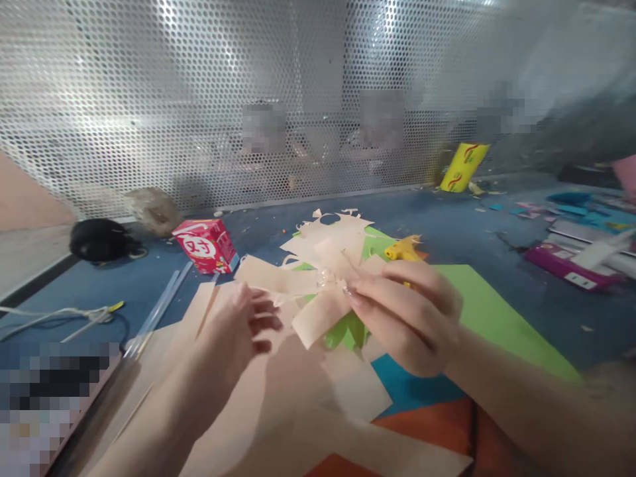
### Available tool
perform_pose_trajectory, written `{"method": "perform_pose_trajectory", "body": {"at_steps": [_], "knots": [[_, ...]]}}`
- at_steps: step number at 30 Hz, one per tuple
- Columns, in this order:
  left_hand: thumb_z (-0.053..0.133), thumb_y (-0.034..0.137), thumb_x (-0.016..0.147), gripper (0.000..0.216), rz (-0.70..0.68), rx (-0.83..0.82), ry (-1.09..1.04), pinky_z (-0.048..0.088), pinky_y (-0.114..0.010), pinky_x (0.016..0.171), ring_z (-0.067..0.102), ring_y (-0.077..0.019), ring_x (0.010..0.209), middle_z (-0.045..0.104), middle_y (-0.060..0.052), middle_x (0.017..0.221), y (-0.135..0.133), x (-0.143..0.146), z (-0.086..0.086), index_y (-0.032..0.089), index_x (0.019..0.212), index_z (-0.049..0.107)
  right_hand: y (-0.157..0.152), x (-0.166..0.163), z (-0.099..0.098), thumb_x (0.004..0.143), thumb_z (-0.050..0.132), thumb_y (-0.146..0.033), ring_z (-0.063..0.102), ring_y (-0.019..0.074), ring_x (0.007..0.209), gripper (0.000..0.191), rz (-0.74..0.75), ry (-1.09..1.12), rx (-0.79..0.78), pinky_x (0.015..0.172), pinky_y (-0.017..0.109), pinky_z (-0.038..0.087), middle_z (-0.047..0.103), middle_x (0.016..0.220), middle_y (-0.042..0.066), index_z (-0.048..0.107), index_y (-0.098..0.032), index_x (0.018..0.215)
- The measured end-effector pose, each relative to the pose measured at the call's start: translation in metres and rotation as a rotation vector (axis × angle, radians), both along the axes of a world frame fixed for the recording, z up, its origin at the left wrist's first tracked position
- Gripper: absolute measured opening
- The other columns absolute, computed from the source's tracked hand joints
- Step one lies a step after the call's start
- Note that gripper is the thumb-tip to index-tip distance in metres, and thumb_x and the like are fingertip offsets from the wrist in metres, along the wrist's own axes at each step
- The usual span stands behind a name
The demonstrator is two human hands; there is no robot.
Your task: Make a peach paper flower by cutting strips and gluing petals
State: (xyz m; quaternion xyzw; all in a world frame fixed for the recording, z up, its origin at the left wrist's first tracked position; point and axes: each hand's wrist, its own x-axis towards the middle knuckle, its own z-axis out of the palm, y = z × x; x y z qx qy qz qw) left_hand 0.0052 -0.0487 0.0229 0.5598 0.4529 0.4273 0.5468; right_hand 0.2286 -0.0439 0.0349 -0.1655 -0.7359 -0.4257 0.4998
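My right hand (410, 311) pinches a flower-like piece of cream paper strips (320, 321) between thumb and fingertips, near its middle. The strips spread outward, and a clear shiny blob (324, 277) that looks like glue sits at the centre. Left of it, my left hand (243, 324) hovers with fingers loosely bent and apart, holding nothing. Below and around both hands lie cream paper sheets (298, 424). Just behind my right hand lies a yellow glue gun (403, 249), partly hidden.
Green paper (497, 318), blue paper (412, 384) and orange paper (432, 430) lie under the work. Clear glue sticks (161, 308), a red box (206, 246) and a white cable (59, 315) are leftward. A yellow roll (464, 167) stands by the perforated metal screen (318, 66); a purple box (569, 266) lies right.
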Motion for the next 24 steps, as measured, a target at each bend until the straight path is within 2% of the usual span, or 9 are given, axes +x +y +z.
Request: {"method": "perform_pose_trajectory", "body": {"at_steps": [3, 7, 10, 13, 15, 17, 19, 22, 24], "knots": [[0.056, 0.055, 0.072, 0.037, -0.184, -0.045, 0.035, 0.042, -0.028, 0.055, 0.056, -0.0192, 0.066, 0.063, -0.006, 0.073, -0.009, 0.015, 0.004, 0.021, 0.081, 0.066, 0.002, -0.003, -0.002, 0.078, 0.055, -0.014, 0.057, 0.0195, 0.076, 0.009, -0.024, -0.025, -0.009, 0.050, 0.029, 0.048, 0.066, 0.085, 0.006, 0.062, -0.016, 0.075], [0.066, 0.050, 0.067, 0.032, -0.008, -0.063, 0.106, 0.043, -0.024, 0.057, 0.055, -0.0162, 0.067, 0.065, -0.004, 0.071, -0.012, 0.024, 0.009, 0.020, 0.076, 0.070, 0.006, -0.007, -0.007, 0.082, 0.051, -0.015, 0.058, 0.0184, 0.076, 0.013, -0.076, -0.153, -0.140, 0.056, 0.029, 0.049, 0.068, 0.085, 0.005, 0.063, -0.016, 0.078], [0.071, 0.046, 0.064, 0.029, 0.069, -0.175, -0.001, 0.048, -0.022, 0.059, 0.060, -0.0170, 0.075, 0.069, -0.004, 0.079, -0.005, 0.023, 0.009, 0.021, 0.078, 0.072, 0.011, -0.007, -0.008, 0.084, 0.050, -0.015, 0.058, 0.0172, 0.084, 0.014, -0.066, -0.311, -0.186, 0.062, 0.027, 0.049, 0.068, 0.092, 0.003, 0.063, -0.017, 0.083], [0.077, 0.039, 0.058, 0.024, 0.132, -0.202, -0.149, 0.052, -0.021, 0.055, 0.063, -0.0169, 0.073, 0.071, -0.002, 0.077, 0.003, 0.020, 0.008, 0.022, 0.075, 0.072, 0.020, 0.000, -0.004, 0.088, 0.049, -0.031, 0.055, 0.0188, 0.097, 0.022, -0.022, -0.411, -0.208, 0.075, 0.028, 0.049, 0.065, 0.104, 0.005, 0.062, -0.015, 0.097], [0.080, 0.034, 0.054, 0.023, 0.176, -0.206, -0.221, 0.054, -0.021, 0.051, 0.064, -0.0162, 0.067, 0.071, -0.001, 0.072, 0.007, 0.018, 0.008, 0.021, 0.071, 0.071, 0.028, 0.008, -0.001, 0.087, 0.048, -0.038, 0.053, 0.0214, 0.100, 0.032, -0.070, -0.345, -0.250, 0.082, 0.033, 0.047, 0.062, 0.107, 0.009, 0.060, -0.013, 0.103], [0.082, 0.031, 0.051, 0.024, 0.206, -0.217, -0.252, 0.054, -0.021, 0.049, 0.065, -0.0152, 0.062, 0.071, 0.000, 0.068, 0.008, 0.016, 0.009, 0.020, 0.068, 0.070, 0.036, 0.019, 0.001, 0.084, 0.051, -0.030, 0.052, 0.0249, 0.102, 0.029, -0.275, -0.156, -0.361, 0.086, 0.039, 0.045, 0.058, 0.114, 0.014, 0.059, -0.012, 0.105], [0.081, 0.030, 0.052, 0.024, 0.203, -0.218, -0.262, 0.055, -0.021, 0.050, 0.065, -0.0146, 0.060, 0.071, 0.000, 0.066, 0.008, 0.014, 0.009, 0.019, 0.070, 0.070, 0.044, 0.032, 0.002, 0.077, 0.056, -0.023, 0.048, 0.0325, 0.109, 0.035, -0.625, 0.086, -0.584, 0.088, 0.048, 0.041, 0.047, 0.127, 0.020, 0.058, -0.009, 0.109], [0.079, 0.028, 0.056, 0.021, 0.188, -0.200, -0.259, 0.054, -0.021, 0.051, 0.066, -0.0142, 0.060, 0.071, -0.001, 0.066, 0.008, 0.014, 0.010, 0.017, 0.071, 0.069, 0.053, 0.050, 0.001, 0.076, 0.059, -0.031, 0.039, 0.0475, 0.116, 0.041, -1.165, 0.247, -1.105, 0.089, 0.067, 0.026, 0.042, 0.131, 0.026, 0.061, -0.007, 0.109], [0.077, 0.029, 0.059, 0.019, 0.190, -0.191, -0.267, 0.054, -0.020, 0.051, 0.065, -0.0136, 0.059, 0.071, 0.000, 0.065, 0.008, 0.014, 0.011, 0.017, 0.071, 0.068, 0.058, 0.061, 0.000, 0.079, 0.056, -0.035, 0.045, 0.0465, 0.112, 0.046, -1.316, 0.268, -1.486, 0.088, 0.066, 0.028, 0.053, 0.119, 0.028, 0.060, -0.004, 0.111]]}}
